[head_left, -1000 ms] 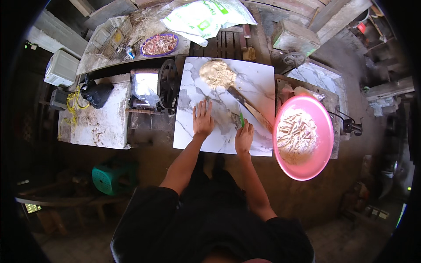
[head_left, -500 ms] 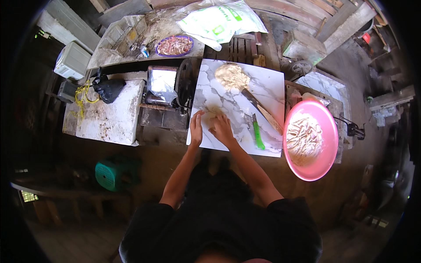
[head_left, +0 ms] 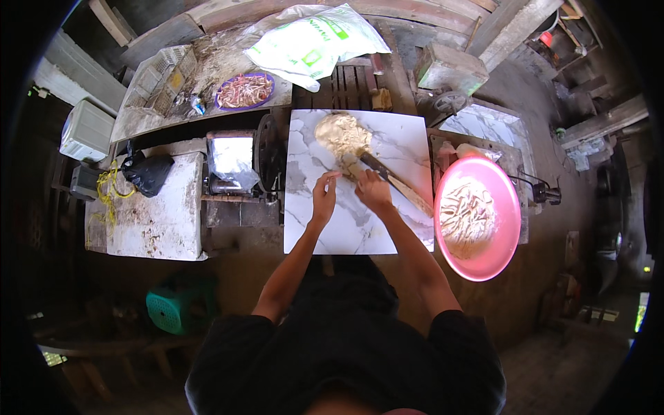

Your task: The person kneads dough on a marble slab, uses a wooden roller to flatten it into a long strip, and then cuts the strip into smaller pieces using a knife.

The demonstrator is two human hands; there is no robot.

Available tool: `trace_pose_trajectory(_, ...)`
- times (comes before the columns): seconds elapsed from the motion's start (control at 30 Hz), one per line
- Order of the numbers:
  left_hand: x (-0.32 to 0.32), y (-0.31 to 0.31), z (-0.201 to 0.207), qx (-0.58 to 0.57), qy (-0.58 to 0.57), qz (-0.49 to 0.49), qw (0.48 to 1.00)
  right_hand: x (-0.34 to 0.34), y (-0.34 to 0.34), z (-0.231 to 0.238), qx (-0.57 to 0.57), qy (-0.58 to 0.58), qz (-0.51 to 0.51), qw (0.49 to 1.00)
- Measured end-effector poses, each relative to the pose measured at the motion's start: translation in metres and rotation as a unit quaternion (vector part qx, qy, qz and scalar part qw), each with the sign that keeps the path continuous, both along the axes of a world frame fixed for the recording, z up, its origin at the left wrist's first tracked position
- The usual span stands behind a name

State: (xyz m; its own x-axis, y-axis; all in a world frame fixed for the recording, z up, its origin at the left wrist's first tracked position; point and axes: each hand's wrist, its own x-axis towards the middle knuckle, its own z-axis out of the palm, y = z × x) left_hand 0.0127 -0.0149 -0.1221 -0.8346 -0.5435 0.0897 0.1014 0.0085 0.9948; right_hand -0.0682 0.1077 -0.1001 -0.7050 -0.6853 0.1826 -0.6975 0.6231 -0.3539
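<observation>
Both hands (head_left: pixel 324 199) (head_left: pixel 374 191) apart, half-curled (anything between the fingertips indiscernible), near a pale doughy heap (head_left: pixel 341 133) partly behind a dark-bladed tool (head_left: pixel 395 181).

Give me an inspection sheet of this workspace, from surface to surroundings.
Surface: square white board with grey marbling.
Work items: pale, lumpy dough-like mass and long brown wooden stick on the board; wide pink plastic basin of pale strips at right.
Clutter: black plastic bag at left; white-and-green plastic sack at back.
Hands: bare left hand and bare right hand over the board; grip unclear.
Cables: tangled yellow cord, type unclear.
Surroundings: green plastic stool, lower left.
</observation>
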Motion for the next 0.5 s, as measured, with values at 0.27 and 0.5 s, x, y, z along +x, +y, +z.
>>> trace_pose_trajectory(0.27,0.025,0.002,0.002,-0.02,-0.078,0.055,0.995,0.044,0.001,-0.017,-0.059,-0.134,0.062,0.987)
trace_pose_trajectory(0.5,0.039,0.013,-0.001,0.014,-0.09,0.103,0.99,0.066,-0.013,-0.012,-0.016,-0.123,0.037,0.992)
